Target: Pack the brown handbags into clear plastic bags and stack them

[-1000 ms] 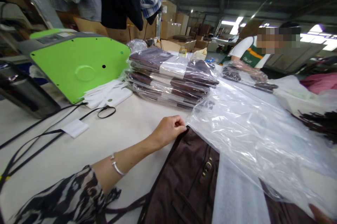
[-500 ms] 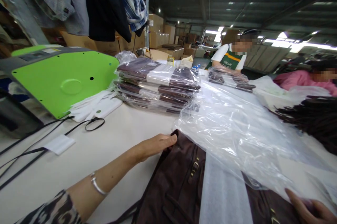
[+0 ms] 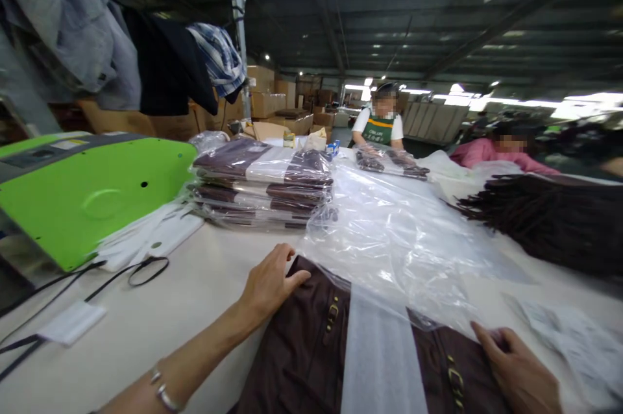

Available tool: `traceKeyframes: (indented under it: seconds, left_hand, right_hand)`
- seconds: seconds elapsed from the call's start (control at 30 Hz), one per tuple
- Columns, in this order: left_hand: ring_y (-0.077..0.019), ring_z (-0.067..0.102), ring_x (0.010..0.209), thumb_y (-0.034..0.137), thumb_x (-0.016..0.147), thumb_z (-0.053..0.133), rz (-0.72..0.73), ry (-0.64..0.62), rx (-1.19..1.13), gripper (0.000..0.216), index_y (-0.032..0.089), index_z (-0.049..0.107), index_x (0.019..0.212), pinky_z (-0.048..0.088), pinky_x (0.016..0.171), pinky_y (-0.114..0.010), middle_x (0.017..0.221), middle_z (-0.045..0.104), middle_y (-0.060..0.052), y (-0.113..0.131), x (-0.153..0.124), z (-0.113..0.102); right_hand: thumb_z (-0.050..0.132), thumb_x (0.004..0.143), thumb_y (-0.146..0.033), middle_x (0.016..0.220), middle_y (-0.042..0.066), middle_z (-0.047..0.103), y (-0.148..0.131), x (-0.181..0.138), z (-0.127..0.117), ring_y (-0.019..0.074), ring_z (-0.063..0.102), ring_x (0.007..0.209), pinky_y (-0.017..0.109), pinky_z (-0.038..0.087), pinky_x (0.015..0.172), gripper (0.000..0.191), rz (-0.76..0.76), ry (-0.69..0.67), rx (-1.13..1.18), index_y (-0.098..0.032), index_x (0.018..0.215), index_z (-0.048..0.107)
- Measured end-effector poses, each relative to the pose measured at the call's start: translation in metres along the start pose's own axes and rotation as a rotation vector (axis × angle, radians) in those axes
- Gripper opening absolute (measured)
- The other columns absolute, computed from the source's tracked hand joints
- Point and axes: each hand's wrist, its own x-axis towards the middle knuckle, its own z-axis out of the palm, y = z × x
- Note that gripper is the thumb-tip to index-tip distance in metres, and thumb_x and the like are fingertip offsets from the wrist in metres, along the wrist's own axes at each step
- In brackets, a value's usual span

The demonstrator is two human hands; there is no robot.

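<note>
A dark brown leather bag [image 3: 302,342] with brass buckles lies before me, a white foam band [image 3: 382,349] across its middle. My left hand [image 3: 272,281] grips its far left corner between thumb and fingers. At the bag's right edge is my right hand [image 3: 523,365], its fingers curled round the side, partly hidden. A large clear plastic bag [image 3: 389,239] lies flat beyond, its near edge overlapping the leather bag's far edge.
Wrapped brown bags [image 3: 263,183] are stacked behind my left hand. A green machine [image 3: 97,196], white strips [image 3: 156,232] and black cords [image 3: 150,265] are at left. Dark straps [image 3: 549,219] are piled at right. A co-worker [image 3: 377,125] handles a wrapped bag opposite; another person [image 3: 496,148] leans at right.
My view has tilted up and turned right. My left hand's fingers have lifted at the leather bag's corner. More of my right hand shows at the bag's right edge.
</note>
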Motion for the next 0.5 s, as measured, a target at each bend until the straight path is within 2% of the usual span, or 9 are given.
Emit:
traceKeyframes:
  seconds: [0.07, 0.17, 0.3, 0.4, 0.5]
  left_hand:
    - [-0.0197, 0.063, 0.087, 0.040, 0.088, 0.051, -0.026, -0.041, -0.013, 0.018, 0.025, 0.048, 0.098, 0.040, 0.072, -0.028, 0.100, 0.065, -0.002, -0.002, 0.006, 0.016]
    - [-0.0198, 0.065, 0.079, 0.029, 0.091, 0.044, -0.149, -0.112, -0.070, 0.007, 0.024, 0.043, 0.087, 0.041, 0.070, -0.027, 0.082, 0.064, -0.001, -0.017, 0.023, 0.047]
    - [-0.0197, 0.065, 0.077, 0.027, 0.094, 0.039, -0.096, -0.208, -0.101, 0.011, 0.024, 0.040, 0.084, 0.043, 0.069, -0.027, 0.076, 0.063, 0.000, -0.037, 0.036, 0.070]
    - [-0.0240, 0.067, 0.088, 0.025, 0.097, 0.031, -0.027, -0.184, 0.114, 0.015, 0.023, 0.045, 0.100, 0.044, 0.072, -0.031, 0.094, 0.068, -0.005, -0.036, 0.031, 0.075]
    - [-0.0270, 0.064, 0.105, 0.023, 0.099, 0.026, 0.035, -0.112, 0.298, 0.026, 0.023, 0.046, 0.115, 0.046, 0.077, -0.035, 0.118, 0.064, -0.010, -0.026, 0.024, 0.077]
  right_hand:
    - [0.042, 0.079, -0.069, 0.051, 0.001, 0.054, -0.014, -0.002, -0.004, 0.0211, 0.053, 0.048, 0.032, 0.038, 0.051, 0.046, -0.026, 0.039, -0.001, -0.027, 0.060, 0.045]
    - [0.037, 0.080, -0.068, 0.050, -0.001, 0.049, -0.023, 0.000, -0.004, 0.0196, 0.050, 0.047, 0.032, 0.037, 0.053, 0.046, -0.062, 0.070, 0.007, -0.027, 0.060, 0.041]
    - [0.037, 0.080, -0.067, 0.053, -0.002, 0.048, -0.015, 0.000, 0.001, 0.0192, 0.050, 0.049, 0.031, 0.036, 0.055, 0.044, -0.038, 0.086, 0.001, -0.027, 0.063, 0.040]
    - [0.036, 0.083, -0.063, 0.055, -0.001, 0.049, -0.012, -0.004, 0.001, 0.0194, 0.050, 0.051, 0.030, 0.034, 0.056, 0.041, -0.005, 0.078, -0.040, -0.026, 0.065, 0.041]
    - [0.036, 0.085, -0.058, 0.057, -0.001, 0.051, -0.017, -0.007, -0.004, 0.0200, 0.052, 0.054, 0.030, 0.033, 0.057, 0.037, 0.019, 0.042, -0.094, -0.026, 0.068, 0.042]
